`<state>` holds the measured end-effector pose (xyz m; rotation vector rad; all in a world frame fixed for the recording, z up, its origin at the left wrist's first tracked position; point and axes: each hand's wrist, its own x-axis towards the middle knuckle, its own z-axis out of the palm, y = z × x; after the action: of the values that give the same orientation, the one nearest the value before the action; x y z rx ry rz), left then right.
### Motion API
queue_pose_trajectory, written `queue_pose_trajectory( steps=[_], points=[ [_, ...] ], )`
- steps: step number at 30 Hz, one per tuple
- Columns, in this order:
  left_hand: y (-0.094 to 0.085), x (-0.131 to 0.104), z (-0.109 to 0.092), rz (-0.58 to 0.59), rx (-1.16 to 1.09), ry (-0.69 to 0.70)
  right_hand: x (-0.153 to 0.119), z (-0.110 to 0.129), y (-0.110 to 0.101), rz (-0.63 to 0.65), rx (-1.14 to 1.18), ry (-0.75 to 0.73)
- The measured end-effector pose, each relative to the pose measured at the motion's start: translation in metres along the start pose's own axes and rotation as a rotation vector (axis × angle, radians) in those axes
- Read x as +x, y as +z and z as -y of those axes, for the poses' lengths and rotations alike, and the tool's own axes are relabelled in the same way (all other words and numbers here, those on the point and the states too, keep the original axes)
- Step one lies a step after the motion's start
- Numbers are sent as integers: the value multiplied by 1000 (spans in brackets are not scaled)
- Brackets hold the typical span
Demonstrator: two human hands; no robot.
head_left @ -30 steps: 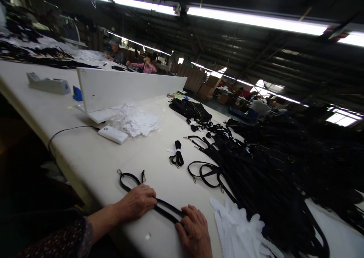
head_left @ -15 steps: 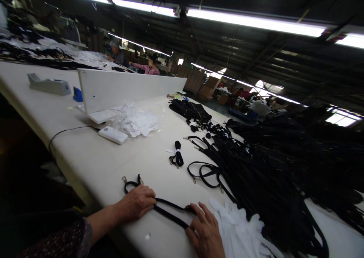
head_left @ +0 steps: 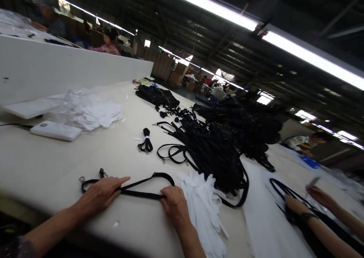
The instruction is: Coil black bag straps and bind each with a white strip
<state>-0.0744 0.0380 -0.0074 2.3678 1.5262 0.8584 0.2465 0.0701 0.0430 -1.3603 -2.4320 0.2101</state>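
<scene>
A black strap [head_left: 142,194] with metal clips lies looped on the pale table [head_left: 136,231]. My left hand [head_left: 104,191] presses on its left part, near the clips, with the index finger stretched to the right. At the loop's right end, my right hand [head_left: 174,203] has its fingers closed on the strap. A folded black strap bundle [head_left: 146,140] with a white band lies beyond my hands. White paper tags [head_left: 201,201] are heaped just right of my right hand.
Many black straps [head_left: 210,155] are piled beyond the tags. A white power bank [head_left: 55,130] and white pieces in clear plastic [head_left: 96,112] lie at the left, before a white partition [head_left: 71,66]. At the right, a co-worker's hands [head_left: 298,205] are over black straps.
The view has swung right, bringing the co-worker's hands into sight. My right hand's spread fingers have closed on the strap, and the strap's right end now forms a wider loop.
</scene>
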Motion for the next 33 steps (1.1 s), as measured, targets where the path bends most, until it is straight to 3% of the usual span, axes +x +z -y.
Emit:
queue_pose_trajectory(
  steps=[4, 8, 12, 17, 21, 27, 33],
  points=[
    [-4, 4, -10, 79, 62, 20, -10, 17, 10, -72, -38, -92],
    [0, 3, -11, -28, 29, 89, -12, 32, 23, -41, -142, -146],
    [2, 1, -9, -52, -13, 121, 4, 38, 15, 4, -197, -219],
    [-5, 3, -12, -4, -25, 118, 47, 41, -9, 190, -197, -460],
    [-4, 3, -10, 84, -12, 68, 72, 43, -4, 363, -273, -479],
    [1, 5, -6, 134, -10, -6, 56, 54, 5, 311, -342, -394],
    [-1, 7, -5, 136, -31, -10, 46, 57, -9, 414, -295, -629]
  ],
)
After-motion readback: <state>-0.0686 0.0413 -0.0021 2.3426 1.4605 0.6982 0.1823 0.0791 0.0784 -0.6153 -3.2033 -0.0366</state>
